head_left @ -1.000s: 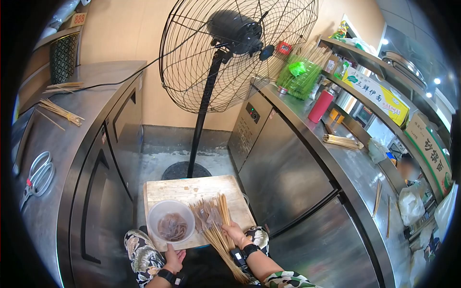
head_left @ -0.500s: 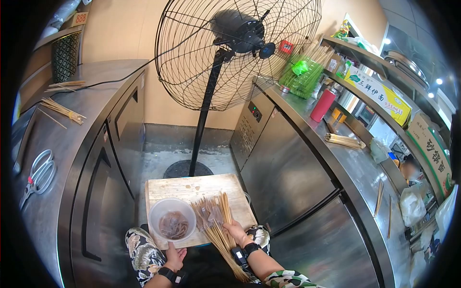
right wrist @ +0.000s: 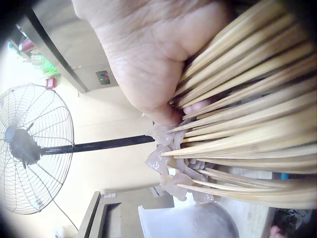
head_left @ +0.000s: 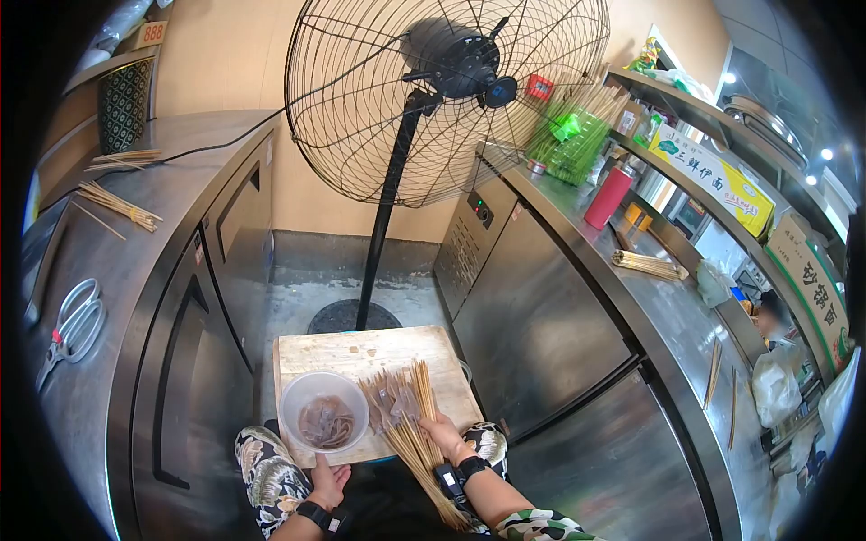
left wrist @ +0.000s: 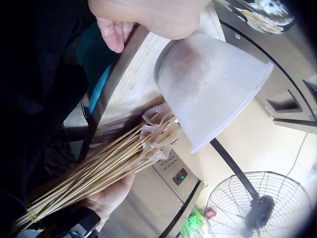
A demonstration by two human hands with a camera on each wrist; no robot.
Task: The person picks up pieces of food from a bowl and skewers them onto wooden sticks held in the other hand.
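Observation:
A translucent plastic tub (head_left: pixel 287 410) with brownish, glossy strips (head_left: pixel 327 422) inside stands on the left of a wooden board (head_left: pixel 361 347). My left hand (head_left: pixel 330 485) is at the tub's near side, thumb by its base and fingers loosely bent below the board's front edge. Right of the tub lies a bunch of bamboo skewers (head_left: pixel 413 451), with pale translucent pieces (left wrist: pixel 158 131) threaded near their far ends. My right hand (head_left: pixel 440 435) grips skewers along the bunch's right side. In the right wrist view, its thumb (right wrist: pixel 168 116) curls against them, close to the threaded pieces.
A black floor fan (head_left: pixel 451 68) stands behind the board. Steel counters flank it: the left one (head_left: pixel 194 149) bears scissors (head_left: pixel 72 329) and skewers (head_left: pixel 117 207); the right one (head_left: pixel 577 225) bears a red bottle (head_left: pixel 610 197), a skewer bundle (head_left: pixel 649 264) and a green bag of skewers (head_left: pixel 577 135).
The fan's head has turned slightly and the head view has shifted a little. Both hands, the tub and the skewers keep their places.

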